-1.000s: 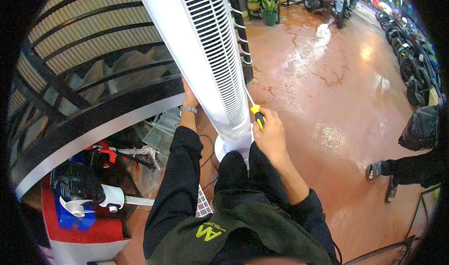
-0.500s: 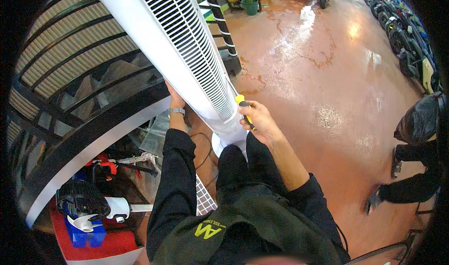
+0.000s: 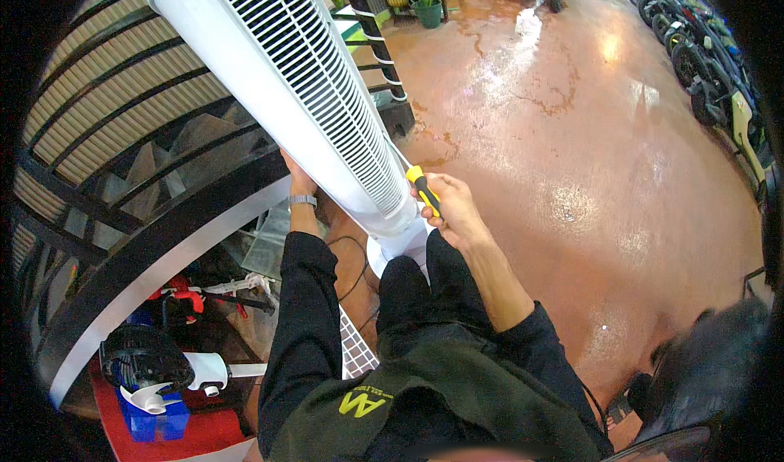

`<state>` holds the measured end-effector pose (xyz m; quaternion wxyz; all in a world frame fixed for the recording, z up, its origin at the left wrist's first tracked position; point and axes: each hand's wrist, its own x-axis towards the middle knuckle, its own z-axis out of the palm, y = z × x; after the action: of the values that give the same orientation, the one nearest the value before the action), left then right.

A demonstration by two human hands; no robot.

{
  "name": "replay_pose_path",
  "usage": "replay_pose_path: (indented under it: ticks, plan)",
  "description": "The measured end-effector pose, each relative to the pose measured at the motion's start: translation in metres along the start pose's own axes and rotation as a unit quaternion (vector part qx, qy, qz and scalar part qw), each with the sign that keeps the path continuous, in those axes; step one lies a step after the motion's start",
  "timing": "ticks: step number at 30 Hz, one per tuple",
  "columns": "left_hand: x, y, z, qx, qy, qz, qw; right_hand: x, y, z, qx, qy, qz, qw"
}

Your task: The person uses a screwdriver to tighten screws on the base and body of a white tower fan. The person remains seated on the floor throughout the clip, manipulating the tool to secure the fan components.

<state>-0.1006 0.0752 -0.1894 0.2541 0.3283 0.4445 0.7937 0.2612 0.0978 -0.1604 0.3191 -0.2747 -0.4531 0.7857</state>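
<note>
A tall white tower fan (image 3: 269, 107) with a slatted grille stands tilted in front of me, its round base between my knees. My right hand (image 3: 449, 205) is closed around the yellow and black handle of a screwdriver (image 3: 425, 191). The thin shaft runs up along the fan's right edge; where its tip sits I cannot make out. On the fan's left side is my left hand (image 3: 299, 176), with a metal watch (image 3: 303, 201) at the wrist. It rests against the side or back of the housing, and its fingers are hidden behind it.
At left stands a curved, black-framed counter (image 3: 163, 193). Below it lie a black motor-like unit (image 3: 147, 356) with a white propeller, a blue block (image 3: 155, 419) and a white grid panel (image 3: 357, 349). Parked motorcycles (image 3: 690, 62) line the far right. A blurred dark figure (image 3: 702, 372) is at lower right.
The fan and both hands sit slightly further left and lower in the picture. The screwdriver handle has turned a little. At right, a passing person has come nearer, toward the lower corner.
</note>
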Motion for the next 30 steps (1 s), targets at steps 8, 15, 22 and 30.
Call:
replay_pose_path:
  ticks: [8,15,22,30]
  plan:
    - [0.002,-0.007,-0.014,-0.037,-0.022,-0.007,0.999,-0.022,0.005,0.014,-0.496,0.098,-0.278,0.817]
    - [-0.012,0.012,0.017,0.007,0.014,-0.004,1.0,-0.016,0.005,0.03,-0.56,0.122,-0.29,0.767]
    - [-0.015,0.023,0.032,-0.049,0.042,-0.043,0.997,-0.013,-0.017,0.015,0.133,-0.012,0.071,0.988]
    - [-0.014,0.019,0.032,-0.037,0.024,-0.014,0.999,-0.022,-0.014,0.026,-0.591,0.079,-0.235,0.768]
